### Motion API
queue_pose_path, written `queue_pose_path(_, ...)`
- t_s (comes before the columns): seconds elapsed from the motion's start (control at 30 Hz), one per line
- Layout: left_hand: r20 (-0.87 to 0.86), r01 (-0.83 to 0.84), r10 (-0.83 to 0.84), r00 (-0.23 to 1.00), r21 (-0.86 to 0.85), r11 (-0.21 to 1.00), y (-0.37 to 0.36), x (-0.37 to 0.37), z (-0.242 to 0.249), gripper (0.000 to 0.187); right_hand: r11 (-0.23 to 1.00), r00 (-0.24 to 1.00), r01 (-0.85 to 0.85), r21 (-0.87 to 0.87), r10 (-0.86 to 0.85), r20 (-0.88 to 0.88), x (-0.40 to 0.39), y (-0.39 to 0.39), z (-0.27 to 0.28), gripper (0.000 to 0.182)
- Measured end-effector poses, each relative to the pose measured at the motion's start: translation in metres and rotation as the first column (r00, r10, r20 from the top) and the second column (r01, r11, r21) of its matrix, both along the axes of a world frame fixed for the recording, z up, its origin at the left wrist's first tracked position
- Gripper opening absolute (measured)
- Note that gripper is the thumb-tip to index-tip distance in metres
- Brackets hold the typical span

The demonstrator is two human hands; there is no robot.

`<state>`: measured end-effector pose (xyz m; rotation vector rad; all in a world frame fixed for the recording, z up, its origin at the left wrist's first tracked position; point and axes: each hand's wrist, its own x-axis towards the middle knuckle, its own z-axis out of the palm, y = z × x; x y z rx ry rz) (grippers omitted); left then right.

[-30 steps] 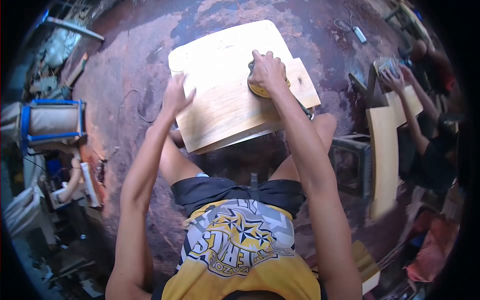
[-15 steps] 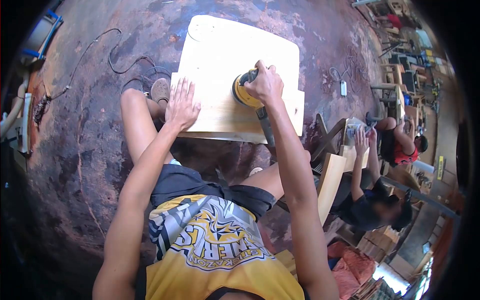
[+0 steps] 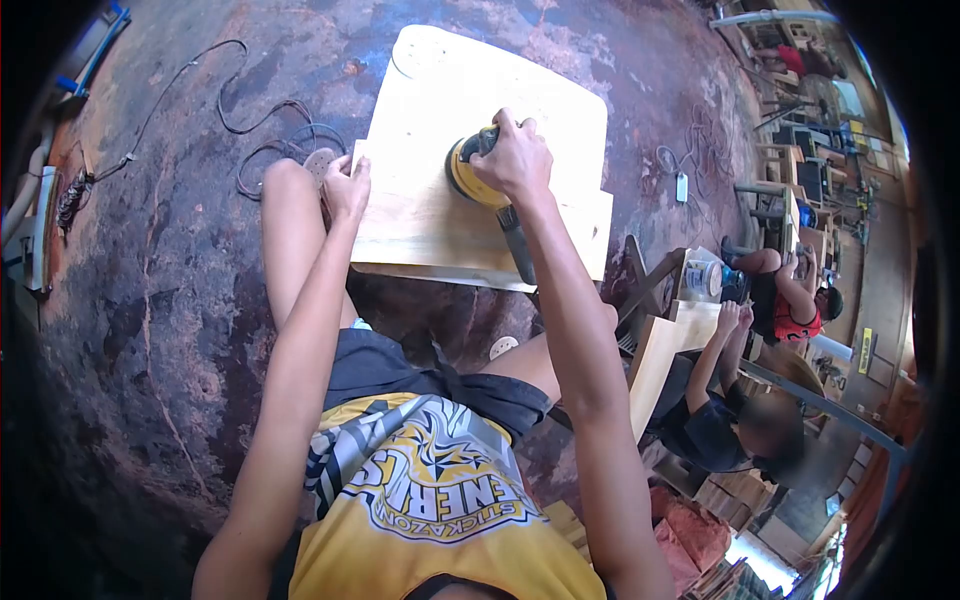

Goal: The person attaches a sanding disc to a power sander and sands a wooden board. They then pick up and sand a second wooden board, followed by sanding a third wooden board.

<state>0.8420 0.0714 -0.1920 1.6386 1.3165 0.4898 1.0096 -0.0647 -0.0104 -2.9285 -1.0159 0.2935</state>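
My right hand (image 3: 516,160) is wrapped over the top of a yellow and black orbital sander (image 3: 464,178), which rests on the pale wooden board (image 3: 400,215). The sander's dark rear tube points back toward my forearm. At the board's left edge, my left hand (image 3: 347,188) grips the side, fingers curled and thumb on top. The board has a rounded far end and a stepped wider part near me. A pale disc with small holes (image 3: 420,57) lies at its far left corner.
Cables (image 3: 285,112) lie on the stained floor to the left. At right, a person in dark clothing (image 3: 715,420) sits near a wooden plank (image 3: 652,375) and a tub (image 3: 703,277). Another person in red (image 3: 795,310) sits farther off. A cord with a white block (image 3: 682,187) lies right of the board.
My left hand has gone from lying flat on the board to gripping its left edge. My right hand and the sander have shifted slightly left. The nearby person's hands have moved lower.
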Motion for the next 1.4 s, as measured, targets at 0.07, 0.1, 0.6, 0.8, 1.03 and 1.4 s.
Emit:
queue_pose_path(0.07, 0.088, -0.103, 0.103, 0.991, -0.005, 0.995, -0.002, 0.005, -0.004, 0.04, 0.999, 0.999, -0.043, 0.025, 0.043, -0.014, -0.003, 0.008, -0.001, 0.055)
queue_pose_path(0.1, 0.085, -0.104, 0.104, 0.991, -0.005, 0.995, -0.005, 0.006, 0.002, 0.04, 0.999, 0.999, -0.043, 0.025, 0.044, -0.016, -0.007, 0.012, 0.0, 0.055)
queue_pose_path(0.6, 0.342, 0.042, 0.484, 0.805, -0.847, 0.53, 0.018, -0.033, -0.012, 0.094, 0.932, 0.947, -0.308, 0.19, 0.321, -0.037, -0.093, 0.079, -0.002, 0.052)
queue_pose_path(0.8, 0.378, 0.286, 0.708, 0.596, -0.924, 0.252, 0.041, -0.059, -0.013, 0.091, 0.912, 0.931, -0.321, 0.256, 0.354, -0.092, -0.138, 0.069, -0.004, 0.043)
queue_pose_path(1.03, 0.432, 0.168, 0.45, 0.782, -0.84, 0.516, 0.031, -0.066, -0.001, 0.074, 0.935, 0.938, -0.324, 0.146, 0.338, -0.084, -0.168, 0.019, -0.004, 0.071)
queue_pose_path(1.4, 0.43, 0.179, 0.24, 0.87, -0.729, 0.661, -0.042, -0.076, -0.016, 0.052, 0.946, 0.952, -0.265, 0.185, 0.287, -0.103, -0.152, -0.045, 0.004, 0.059)
